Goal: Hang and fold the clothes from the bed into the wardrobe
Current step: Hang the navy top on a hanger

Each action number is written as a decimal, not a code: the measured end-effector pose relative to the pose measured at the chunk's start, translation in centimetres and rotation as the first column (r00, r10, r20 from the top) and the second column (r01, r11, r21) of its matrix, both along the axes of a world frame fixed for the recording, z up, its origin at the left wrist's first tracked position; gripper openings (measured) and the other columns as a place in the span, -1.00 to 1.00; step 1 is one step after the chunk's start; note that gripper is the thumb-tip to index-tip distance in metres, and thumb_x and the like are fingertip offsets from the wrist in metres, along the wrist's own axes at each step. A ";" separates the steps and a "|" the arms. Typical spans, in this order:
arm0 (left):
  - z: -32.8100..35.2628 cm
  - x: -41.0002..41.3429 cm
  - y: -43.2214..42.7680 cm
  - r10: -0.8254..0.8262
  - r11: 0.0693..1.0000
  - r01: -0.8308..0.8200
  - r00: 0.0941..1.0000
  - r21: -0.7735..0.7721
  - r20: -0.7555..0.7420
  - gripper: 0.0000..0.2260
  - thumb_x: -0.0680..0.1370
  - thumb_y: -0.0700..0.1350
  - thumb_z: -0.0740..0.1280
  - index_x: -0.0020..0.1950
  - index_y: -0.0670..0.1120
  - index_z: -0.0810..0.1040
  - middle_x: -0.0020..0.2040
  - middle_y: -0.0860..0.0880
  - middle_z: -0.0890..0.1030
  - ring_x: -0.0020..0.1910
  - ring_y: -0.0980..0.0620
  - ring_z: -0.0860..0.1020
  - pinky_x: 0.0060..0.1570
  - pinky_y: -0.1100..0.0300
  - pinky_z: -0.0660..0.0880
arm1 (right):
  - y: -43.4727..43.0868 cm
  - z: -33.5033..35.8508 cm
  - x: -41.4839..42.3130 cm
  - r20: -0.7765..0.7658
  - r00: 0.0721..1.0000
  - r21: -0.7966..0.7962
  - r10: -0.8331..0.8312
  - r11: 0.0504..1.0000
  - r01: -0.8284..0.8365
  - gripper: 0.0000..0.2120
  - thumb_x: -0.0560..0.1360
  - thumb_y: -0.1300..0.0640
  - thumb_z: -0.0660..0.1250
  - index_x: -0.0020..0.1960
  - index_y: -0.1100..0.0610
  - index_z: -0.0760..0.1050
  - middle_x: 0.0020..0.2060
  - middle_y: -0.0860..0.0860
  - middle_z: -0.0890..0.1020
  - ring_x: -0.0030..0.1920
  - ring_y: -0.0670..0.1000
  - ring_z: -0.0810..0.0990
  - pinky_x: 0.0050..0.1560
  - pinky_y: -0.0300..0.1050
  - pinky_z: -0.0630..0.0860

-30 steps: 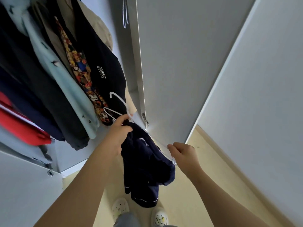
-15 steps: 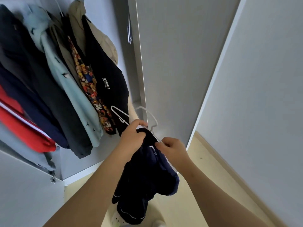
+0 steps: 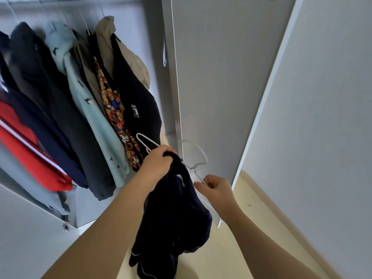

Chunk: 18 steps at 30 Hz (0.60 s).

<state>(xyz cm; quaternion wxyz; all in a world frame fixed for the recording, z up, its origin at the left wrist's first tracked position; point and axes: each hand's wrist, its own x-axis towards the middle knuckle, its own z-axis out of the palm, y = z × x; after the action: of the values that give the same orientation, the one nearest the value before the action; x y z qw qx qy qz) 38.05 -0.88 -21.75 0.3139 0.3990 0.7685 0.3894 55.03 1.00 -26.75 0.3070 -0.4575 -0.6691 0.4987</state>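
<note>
your left hand [image 3: 158,166] has its fingers [image 3: 167,151] curled tight round the top of the navy garment [image 3: 175,214], which hangs bunched below your fist in front of the open wardrobe [image 3: 145,47]. your right hand [image 3: 217,188] pinches one end of the white hanger [image 3: 205,158], just beside the garment. hung clothes [image 3: 84,109] crowd the rail on your left; the wardrobe door [image 3: 211,77] stands ahead.
</note>
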 end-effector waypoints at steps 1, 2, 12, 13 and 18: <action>0.1 -0.2 -0.2 -0.003 1.000 0.003 1.000 0.003 -0.006 -0.64 0.50 -0.27 0.14 -0.17 0.21 0.51 -0.16 0.00 0.56 -0.34 0.04 0.51 -0.45 0.28 0.43 | 0.0 -0.1 0.2 -0.007 1.000 -0.003 -0.018 1.000 0.018 -0.50 0.40 0.24 0.35 -0.63 0.02 0.26 -0.68 -0.10 0.20 -0.59 -0.13 0.18 -0.52 -0.38 0.16; 0.3 -0.6 -0.3 -0.017 1.000 0.017 1.000 0.001 -0.016 -0.61 0.50 -0.26 0.13 -0.14 0.27 0.48 -0.17 -0.02 0.56 -0.37 0.04 0.50 -0.47 0.27 0.44 | 0.0 -0.2 0.3 -0.015 0.999 -0.011 -0.033 0.999 0.033 -0.48 0.40 0.25 0.35 -0.64 0.03 0.22 -0.67 -0.09 0.16 -0.59 -0.12 0.15 -0.52 -0.38 0.14; 0.5 0.1 -0.2 -0.260 0.962 0.231 0.936 -0.144 -0.237 -0.67 0.51 -0.26 0.12 -0.24 0.17 0.44 -0.27 0.08 0.51 -0.36 0.14 0.49 -0.46 0.37 0.33 | 0.5 0.9 -0.5 -0.097 0.995 -0.043 0.010 0.999 -0.014 -0.70 0.49 0.15 0.34 -0.41 0.03 0.45 -0.62 -0.18 0.43 -0.54 -0.23 0.39 -0.45 -0.46 0.31; 0.4 0.1 -0.2 -0.229 0.971 0.208 0.949 -0.116 -0.216 -0.67 0.51 -0.27 0.12 -0.22 0.17 0.44 -0.26 0.07 0.51 -0.36 0.12 0.49 -0.45 0.35 0.34 | 0.6 1.2 -0.5 -0.098 0.995 -0.053 0.008 0.999 -0.013 -0.68 0.52 0.12 0.31 -0.41 0.05 0.47 -0.65 -0.18 0.41 -0.57 -0.23 0.38 -0.48 -0.47 0.28; 0.9 -1.8 -0.7 0.189 0.975 -0.169 0.972 0.141 -0.140 -0.71 0.52 -0.24 0.17 0.06 0.15 0.27 -0.25 -0.02 0.47 -0.36 -0.01 0.48 -0.35 0.09 0.47 | 1.1 1.0 0.9 -0.098 0.981 -0.090 -0.166 0.983 0.158 -0.56 0.54 0.04 0.26 -0.47 0.15 0.36 -0.66 -0.13 0.26 -0.59 -0.15 0.22 -0.55 -0.42 0.18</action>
<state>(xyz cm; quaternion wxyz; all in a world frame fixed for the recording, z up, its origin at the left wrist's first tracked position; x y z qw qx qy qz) 36.24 -1.55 -20.82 0.1912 0.3758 0.7967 0.4331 55.89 2.13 -25.73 0.3625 -0.4957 -0.5917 0.5223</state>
